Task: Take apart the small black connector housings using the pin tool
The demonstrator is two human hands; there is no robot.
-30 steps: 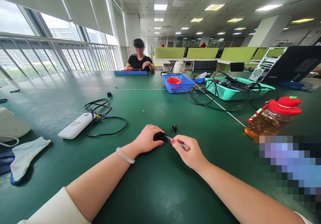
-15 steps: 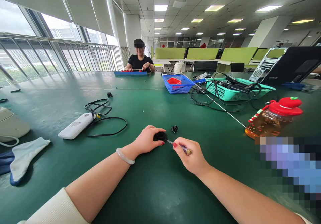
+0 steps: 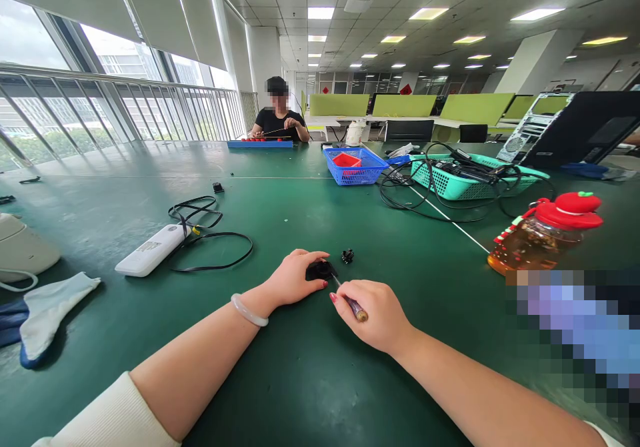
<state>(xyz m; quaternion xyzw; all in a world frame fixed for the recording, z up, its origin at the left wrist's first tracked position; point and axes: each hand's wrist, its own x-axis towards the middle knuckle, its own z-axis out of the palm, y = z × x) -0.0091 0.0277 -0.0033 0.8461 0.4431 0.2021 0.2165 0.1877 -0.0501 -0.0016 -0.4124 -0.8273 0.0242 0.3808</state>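
Well, the left hand pinched a black part; the right hand gripped a tool that could slip if shoved.

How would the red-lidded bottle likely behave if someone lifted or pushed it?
The bottle is probably fairly heavy for its size, since amber liquid shows inside. It holds a smooth, firm-looking shape, so it should feel stiff rather than floppy. If knocked over, its rounded form might let it roll.
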